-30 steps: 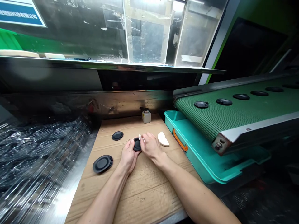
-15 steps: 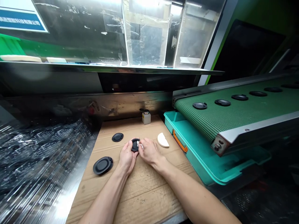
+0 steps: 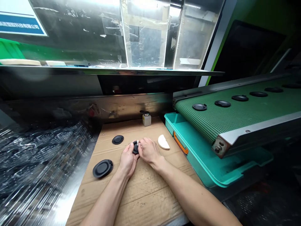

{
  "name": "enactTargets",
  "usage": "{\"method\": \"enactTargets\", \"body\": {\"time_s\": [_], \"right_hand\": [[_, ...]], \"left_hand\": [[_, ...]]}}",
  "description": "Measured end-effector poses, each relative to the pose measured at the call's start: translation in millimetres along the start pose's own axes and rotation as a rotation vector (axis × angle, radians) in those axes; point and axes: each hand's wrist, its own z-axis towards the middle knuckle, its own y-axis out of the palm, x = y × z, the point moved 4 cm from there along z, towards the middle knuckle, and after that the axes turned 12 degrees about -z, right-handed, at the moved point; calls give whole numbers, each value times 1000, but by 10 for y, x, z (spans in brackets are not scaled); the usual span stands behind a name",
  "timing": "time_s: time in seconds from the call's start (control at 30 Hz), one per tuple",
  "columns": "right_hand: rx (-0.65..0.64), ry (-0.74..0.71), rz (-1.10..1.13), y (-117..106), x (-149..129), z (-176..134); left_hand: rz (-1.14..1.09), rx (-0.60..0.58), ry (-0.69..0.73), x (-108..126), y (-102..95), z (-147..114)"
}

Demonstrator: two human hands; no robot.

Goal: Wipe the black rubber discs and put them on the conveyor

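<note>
Over the cardboard sheet [image 3: 145, 197], my left hand [image 3: 127, 159] grips a small round black plastic lid [image 3: 134, 148] by its left edge. My right hand [image 3: 149, 152] is closed at the lid's right side, its fingertips pinching a small white wad [image 3: 138, 143] against the lid's face. The wad's material cannot be made out, and the fingers cover part of the lid. Left of my hands lies a single black lid [image 3: 118, 139]. Nearer me is a small stack of black lids [image 3: 102, 169]. A white half-round pad [image 3: 163, 142] rests just right of my right hand.
A small pump bottle [image 3: 146, 120] stands at the cardboard's back edge. To the right, a green conveyor belt [image 3: 211, 122] carries several black lids above a teal bin [image 3: 199, 166] with an orange handle [image 3: 180, 143]. Clear plastic packaging [image 3: 47, 163] fills the left side.
My right hand has shifted slightly and turned over the lid, moving the white wad a little across its face. The left hand keeps its hold. The whole view has shifted slightly.
</note>
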Motion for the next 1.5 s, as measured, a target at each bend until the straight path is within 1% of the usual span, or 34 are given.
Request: {"method": "enactTargets", "body": {"time_s": [0.07,0.17,0.23,0.33,0.47,0.53,0.63,0.73,0.8,0.9,1.07,1.2,1.37,1.5], "right_hand": [[-8,-5,-5,7,22,3],[-20,85,-42,1,95,12],[-17,90,-38,-25,123,2],[4,70,5,-82,162,-39],[61,138,53,-129,239,-71],[60,115,71,-110,215,-73],[1,45,86,-52,101,-93],[-49,-14,129,-31,-25,-124],[-78,-3,131,-40,-58,-125],[-112,67,83,-67,-49,-104],[-99,-43,95,-98,-123,-112],[-98,-6,6,-98,-86,-159],[-51,-90,5,-116,-88,-200],[-55,-48,-21,-124,-44,-198]], "left_hand": [[1,8,11,12,7,-8],[10,-10,1,18,28,-27],[14,-29,12,25,40,-39],[8,-40,25,27,50,-45],[-12,-14,18,22,50,-34],[-19,-6,8,20,44,-25],[-16,-15,-3,12,23,-7],[-18,-21,34,18,-8,11],[-22,-23,40,14,-17,17],[-26,-17,13,0,-14,12],[-34,-27,52,25,3,-5],[-46,-18,1,20,0,-6],[-59,6,26,61,4,-9],[-70,30,-18,67,-7,-8]]}}
